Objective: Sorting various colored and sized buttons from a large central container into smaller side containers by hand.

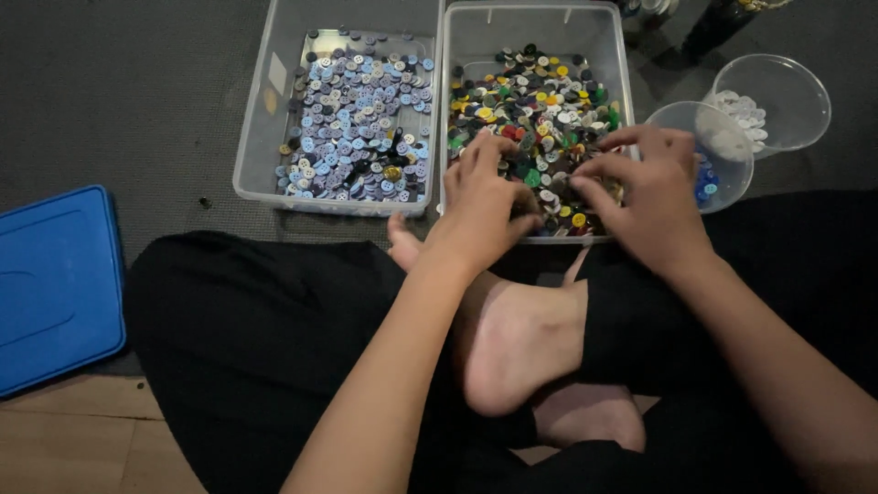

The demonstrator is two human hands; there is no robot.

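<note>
**Both hands in the mixed-button bin**

Seated cross-legged on dark grey floor mat [137,101], blue lid [55,284] flat at far left. Two clear bins side by side ahead: left bin [261,119] full of blue-grey buttons [361,119], right bin [535,37] full of mixed-colour buttons [540,105]. Two clear cups right of that: nearer cup [686,119] with blue buttons, farther cup [786,91] with white ones. Left hand [480,206] and right hand [645,192] both down in right bin's near end, fingers curled into the pile, pinching or raking; held piece, if any, hidden. Right hand just beside nearer cup; left hand nearer left bin.
</note>
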